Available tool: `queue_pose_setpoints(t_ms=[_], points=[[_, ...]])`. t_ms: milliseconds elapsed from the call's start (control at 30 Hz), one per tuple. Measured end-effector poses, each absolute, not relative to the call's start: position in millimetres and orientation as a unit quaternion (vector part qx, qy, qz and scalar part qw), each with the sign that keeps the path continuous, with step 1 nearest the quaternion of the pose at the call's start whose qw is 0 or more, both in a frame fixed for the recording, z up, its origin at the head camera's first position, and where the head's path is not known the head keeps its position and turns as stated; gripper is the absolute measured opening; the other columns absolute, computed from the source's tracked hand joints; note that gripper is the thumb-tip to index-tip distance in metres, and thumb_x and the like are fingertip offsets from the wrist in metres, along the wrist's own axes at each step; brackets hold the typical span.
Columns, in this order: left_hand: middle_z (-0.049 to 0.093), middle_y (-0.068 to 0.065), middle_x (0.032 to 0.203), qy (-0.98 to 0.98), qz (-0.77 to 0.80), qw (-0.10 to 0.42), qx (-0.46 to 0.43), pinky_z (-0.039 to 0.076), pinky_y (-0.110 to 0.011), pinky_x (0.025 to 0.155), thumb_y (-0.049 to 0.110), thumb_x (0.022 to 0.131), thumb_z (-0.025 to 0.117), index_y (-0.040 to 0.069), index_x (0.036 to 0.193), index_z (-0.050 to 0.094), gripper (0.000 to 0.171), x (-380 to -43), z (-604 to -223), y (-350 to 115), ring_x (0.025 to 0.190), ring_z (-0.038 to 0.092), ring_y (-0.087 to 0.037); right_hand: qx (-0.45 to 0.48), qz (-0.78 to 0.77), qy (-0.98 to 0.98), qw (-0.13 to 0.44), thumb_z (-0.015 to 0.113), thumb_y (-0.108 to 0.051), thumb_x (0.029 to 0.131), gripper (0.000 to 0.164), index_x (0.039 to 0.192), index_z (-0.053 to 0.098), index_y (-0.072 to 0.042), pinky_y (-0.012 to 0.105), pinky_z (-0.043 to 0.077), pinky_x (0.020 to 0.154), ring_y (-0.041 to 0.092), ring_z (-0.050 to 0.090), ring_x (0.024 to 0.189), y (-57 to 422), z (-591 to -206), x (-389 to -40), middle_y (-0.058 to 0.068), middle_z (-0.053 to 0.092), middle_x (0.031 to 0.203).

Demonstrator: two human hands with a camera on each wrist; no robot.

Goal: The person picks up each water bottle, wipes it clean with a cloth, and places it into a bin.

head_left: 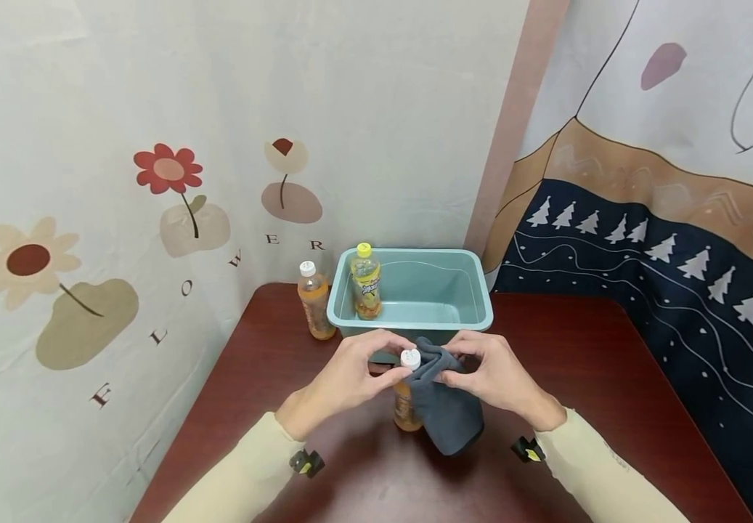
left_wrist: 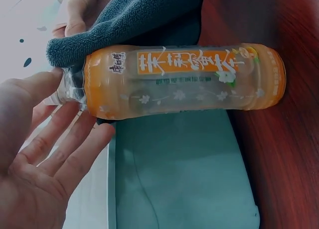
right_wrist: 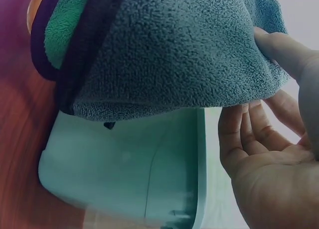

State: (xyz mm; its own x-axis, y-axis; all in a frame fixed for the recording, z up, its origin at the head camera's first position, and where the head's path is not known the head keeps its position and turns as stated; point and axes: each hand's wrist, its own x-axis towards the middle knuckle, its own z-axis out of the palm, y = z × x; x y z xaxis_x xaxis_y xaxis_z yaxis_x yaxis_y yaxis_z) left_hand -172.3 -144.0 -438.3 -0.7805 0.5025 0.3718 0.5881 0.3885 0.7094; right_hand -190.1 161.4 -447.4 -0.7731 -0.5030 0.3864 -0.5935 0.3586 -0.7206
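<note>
A drink bottle (head_left: 406, 411) with a white cap and orange label stands upright on the table in front of the bin. My left hand (head_left: 353, 367) holds it at the neck, thumb and fingers on either side just under the cap, as the left wrist view (left_wrist: 45, 139) also shows. A dark grey towel (head_left: 446, 414) hangs down along the bottle's right side, its upper edge bunched against the neck. My right hand (head_left: 497, 369) pinches that towel near its top between thumb and fingers. In the right wrist view, the towel (right_wrist: 169, 55) covers most of the bottle.
Behind the hands stands a light blue-green plastic bin (head_left: 409, 325). A yellow-capped bottle (head_left: 367, 285) stands inside it at the left. Another white-capped bottle (head_left: 316, 305) is on the dark red table (head_left: 245, 363), left of the bin. Printed curtains (head_left: 376, 109) hang behind the table.
</note>
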Motion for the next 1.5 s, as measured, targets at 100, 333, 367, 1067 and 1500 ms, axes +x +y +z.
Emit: queue_pose_setpoints(t_ms=[100,333,367,1067,1500], points=[[0.082,0.001,0.128,-0.829,-0.44,0.056,-0.34,0.075,-0.04,0.089,0.019,0.102,0.094,0.02,0.138,0.08,0.038,-172.4,-437.8,-142.4,0.115,0.082,-0.019,0.324,0.453,-0.828,0.059,0.103,-0.014,0.091,0.032,0.118,0.091,-0.027,0.033,0.068,0.075,0.01,0.07,0.09,167.1,-447.7,-188.7,-0.012,0.081,0.103],[0.081,0.002,0.127,-0.827,-0.432,0.084,-0.35,0.074,-0.033,0.09,0.017,0.103,0.093,0.017,0.136,0.078,0.036,-173.4,-435.6,-141.3,0.113,0.082,-0.014,0.305,0.45,-0.836,0.07,0.103,-0.011,0.09,0.033,0.117,0.091,-0.026,0.029,0.066,0.073,0.008,0.072,0.09,178.1,-449.9,-186.4,-0.011,0.081,0.102],[0.081,0.002,0.127,-0.826,-0.432,0.092,-0.351,0.074,-0.032,0.09,0.016,0.104,0.092,0.017,0.136,0.078,0.035,-173.8,-434.8,-141.4,0.112,0.082,-0.014,0.303,0.45,-0.837,0.071,0.103,-0.01,0.09,0.034,0.117,0.091,-0.025,0.03,0.067,0.073,0.008,0.072,0.091,179.3,-449.9,-186.4,-0.011,0.081,0.103],[0.083,-0.005,0.122,-0.78,-0.432,0.247,-0.38,0.075,-0.037,0.09,0.003,0.096,0.094,0.007,0.129,0.078,0.036,-184.0,-376.5,-148.1,0.109,0.082,-0.018,0.302,0.439,-0.84,0.102,0.103,-0.004,0.088,0.036,0.117,0.092,-0.023,0.03,0.065,0.071,0.007,0.07,0.085,197.2,-453.0,-183.0,-0.011,0.078,0.102],[0.084,-0.006,0.117,-0.783,-0.412,0.306,-0.352,0.075,-0.036,0.086,0.006,0.097,0.094,0.005,0.126,0.08,0.033,-203.2,-335.0,-147.1,0.102,0.083,-0.018,0.291,0.436,-0.847,0.089,0.102,-0.005,0.089,0.036,0.12,0.092,-0.02,0.032,0.067,0.068,0.007,0.071,0.087,204.3,-456.1,-178.6,-0.01,0.079,0.104]])
